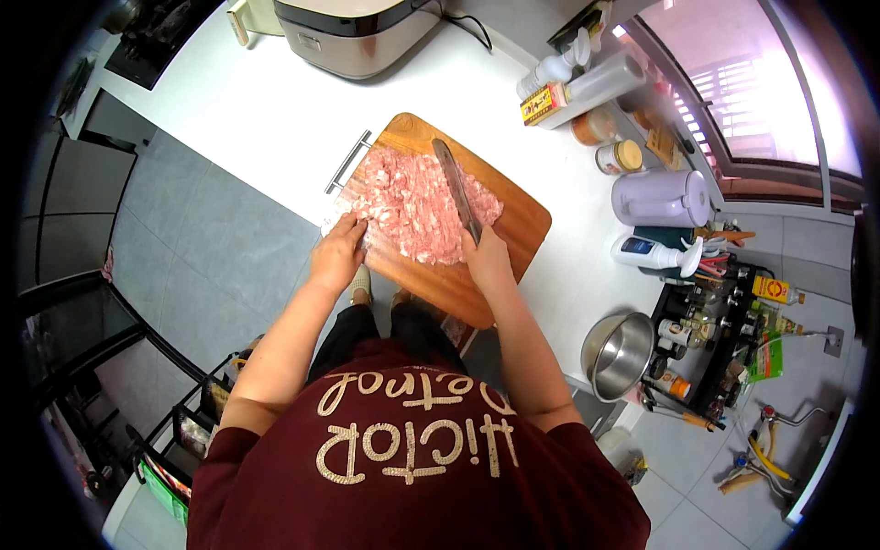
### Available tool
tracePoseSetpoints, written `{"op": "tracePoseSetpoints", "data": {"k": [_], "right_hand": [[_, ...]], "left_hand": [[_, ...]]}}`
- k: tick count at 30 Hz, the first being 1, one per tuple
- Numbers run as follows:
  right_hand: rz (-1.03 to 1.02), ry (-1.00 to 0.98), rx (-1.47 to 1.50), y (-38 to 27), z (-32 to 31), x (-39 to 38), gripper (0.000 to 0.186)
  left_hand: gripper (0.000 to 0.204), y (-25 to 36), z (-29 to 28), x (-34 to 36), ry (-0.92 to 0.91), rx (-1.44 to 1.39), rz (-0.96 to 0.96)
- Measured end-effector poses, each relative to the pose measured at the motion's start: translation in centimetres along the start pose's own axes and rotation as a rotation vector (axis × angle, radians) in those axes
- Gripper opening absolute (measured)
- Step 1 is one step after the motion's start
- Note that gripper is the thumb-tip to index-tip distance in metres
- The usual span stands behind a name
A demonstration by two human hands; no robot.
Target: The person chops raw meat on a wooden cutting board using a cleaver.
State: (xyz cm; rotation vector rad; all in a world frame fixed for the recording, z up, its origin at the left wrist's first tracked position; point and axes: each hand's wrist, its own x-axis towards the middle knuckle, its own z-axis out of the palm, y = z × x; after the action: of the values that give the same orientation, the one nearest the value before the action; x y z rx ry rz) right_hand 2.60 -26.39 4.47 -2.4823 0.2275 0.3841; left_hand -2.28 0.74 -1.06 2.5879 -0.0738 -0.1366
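A wooden cutting board (520, 220) lies at an angle on the white counter, with its near edge toward my body. Pink minced meat (403, 202) is spread in a flat layer over much of it. My right hand (488, 259) is closed around the handle of a kitchen knife (454, 183). Its blade points away from me and rests on or just over the right part of the meat; contact is hard to tell. At the board's left edge, my left hand (338, 250) grips the rim, fingertips beside the meat.
A rice cooker (353, 41) stands at the back. Along the right wall are jars (619, 157), a lilac pitcher (660, 198), a spray bottle (655, 252) and a black rack (724, 339) of bottles. A steel bowl (619, 356) sits at the right. A metal handle (348, 162) juts out beside the board.
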Motion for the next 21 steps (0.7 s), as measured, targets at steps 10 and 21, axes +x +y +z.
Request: {"op": "tracePoseSetpoints", "data": {"k": [10,21], "right_hand": [[-0.069,-0.003,0.026,-2.0,-1.2,0.7,0.042],[-0.121,0.027,0.125,-2.8,-0.6,-1.6,0.044]], "left_hand": [[0.055,-0.1,0.0,-0.1,0.013,0.01,0.017],[0.055,-0.3,0.0,0.3,0.051,-0.024,0.005]]}}
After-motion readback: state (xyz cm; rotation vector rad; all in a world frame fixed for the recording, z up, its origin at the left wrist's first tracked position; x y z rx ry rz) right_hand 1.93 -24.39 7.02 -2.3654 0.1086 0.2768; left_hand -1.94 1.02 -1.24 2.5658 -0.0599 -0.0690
